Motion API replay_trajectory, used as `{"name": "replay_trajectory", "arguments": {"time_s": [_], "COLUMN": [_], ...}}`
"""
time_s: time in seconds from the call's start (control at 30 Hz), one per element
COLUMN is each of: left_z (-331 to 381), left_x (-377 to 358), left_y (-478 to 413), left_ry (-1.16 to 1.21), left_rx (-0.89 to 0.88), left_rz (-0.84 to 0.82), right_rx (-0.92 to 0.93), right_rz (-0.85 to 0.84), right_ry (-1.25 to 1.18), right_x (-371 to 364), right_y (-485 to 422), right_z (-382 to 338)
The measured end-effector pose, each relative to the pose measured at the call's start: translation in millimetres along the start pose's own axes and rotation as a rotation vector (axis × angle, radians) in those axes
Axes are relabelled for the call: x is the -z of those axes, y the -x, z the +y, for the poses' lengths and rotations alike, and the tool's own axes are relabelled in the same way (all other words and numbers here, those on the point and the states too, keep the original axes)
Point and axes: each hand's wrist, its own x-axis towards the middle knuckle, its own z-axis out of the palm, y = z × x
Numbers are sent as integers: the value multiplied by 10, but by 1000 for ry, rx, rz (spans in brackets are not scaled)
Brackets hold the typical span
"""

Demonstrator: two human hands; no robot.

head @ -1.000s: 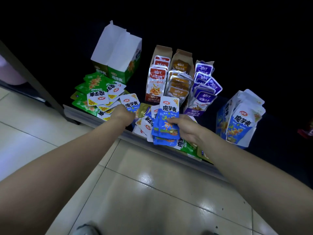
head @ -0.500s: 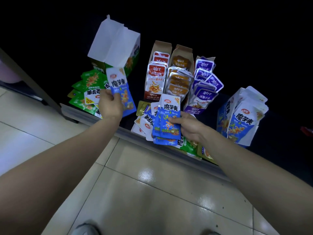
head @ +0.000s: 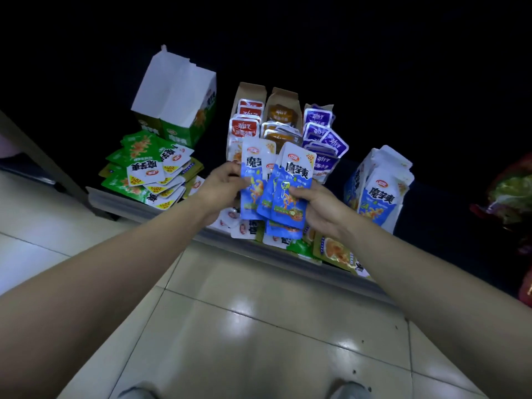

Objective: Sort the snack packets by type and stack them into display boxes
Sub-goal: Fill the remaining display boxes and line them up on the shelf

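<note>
Above the glossy tiled floor (head: 259,326), both hands work at the counter (head: 138,207) edge. The left hand (head: 220,188) pinches one blue packet (head: 253,182) in curled fingers. The right hand (head: 319,210) grips a fanned blue bundle (head: 292,197), thumb on top. Step judged: gathering blues. The next move calls for merging and squaring these flat, slippery foil pouches, then carrying them to the blue box (head: 380,191) at right. Loose packets (head: 247,230) lie beneath, with green packets (head: 144,171) and an open card green box (head: 175,110) beyond.
</note>
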Motion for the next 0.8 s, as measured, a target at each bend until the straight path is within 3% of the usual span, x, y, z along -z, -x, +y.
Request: {"name": "replay_trajectory", "arguments": {"time_s": [0.1,0.23,0.47,0.67,0.8], "left_z": [153,330,536,350,162], "left_x": [-287,-732,-1673,-2043,-2100], "left_y": [43,39,123,125,-7], "left_ry": [35,43,-225,-297,-583], "left_rx": [-64,-139,-195,-219,-153], "left_rz": [-114,-185,-386,-440,-434], "right_rx": [72,164,484,485,490], "right_rz": [12,92,350,466,492], "right_ry": [-13,151,179,243,273], "right_x": [141,445,1245,1370,1323], "right_y": [109,391,895,839,759], "right_z": [-147,-353,-659,-452,-388]}}
